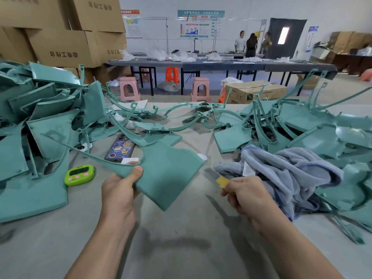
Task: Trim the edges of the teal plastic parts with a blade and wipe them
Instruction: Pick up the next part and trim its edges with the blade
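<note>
While the left hand [118, 190] grips a teal plastic part [167, 174] by its edge above the grey table [181, 234], the right hand [243, 194], held apart from it, pinches a small yellow blade [222, 181] just beside a blue cloth [285, 170]. Cardboard boxes [64, 47] behind carry dark Chinese characters; the cloth's white label [248, 169] is unreadable.

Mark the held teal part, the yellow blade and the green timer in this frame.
held teal part [169, 174]: head view, middle of its flat panel.
yellow blade [222, 181]: head view, its exposed yellow end.
green timer [79, 175]: head view, middle of its front face.
</note>
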